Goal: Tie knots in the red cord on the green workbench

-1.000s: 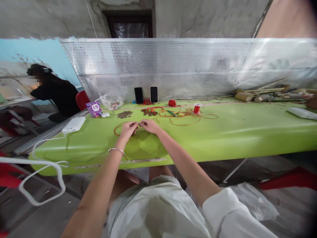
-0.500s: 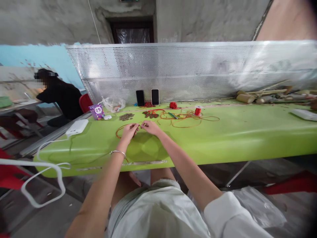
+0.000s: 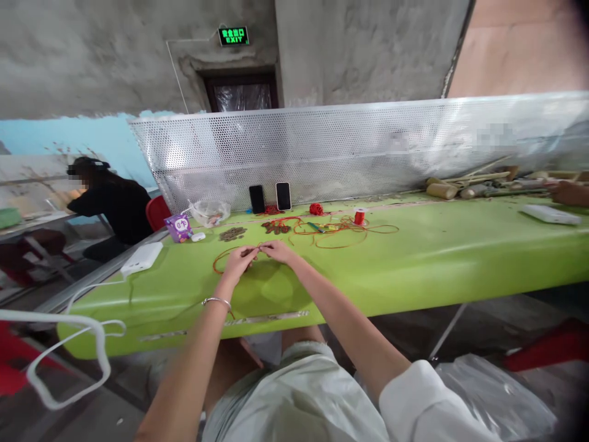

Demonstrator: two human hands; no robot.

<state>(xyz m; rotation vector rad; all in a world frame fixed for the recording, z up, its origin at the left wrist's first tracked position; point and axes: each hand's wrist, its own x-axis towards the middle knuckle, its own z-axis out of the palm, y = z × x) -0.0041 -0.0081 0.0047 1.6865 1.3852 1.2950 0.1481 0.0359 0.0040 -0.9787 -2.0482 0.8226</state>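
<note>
Both hands, left hand [image 3: 236, 263] and right hand [image 3: 278, 250], meet on the green surface [image 3: 414, 258], fingers pinching a red cord [image 3: 219, 260] just in front of the two phones [image 3: 270, 197].

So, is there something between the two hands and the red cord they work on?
Nothing visible: the left hand and right hand are already on the red cord, fingertips meeting over it on the green table.
</note>
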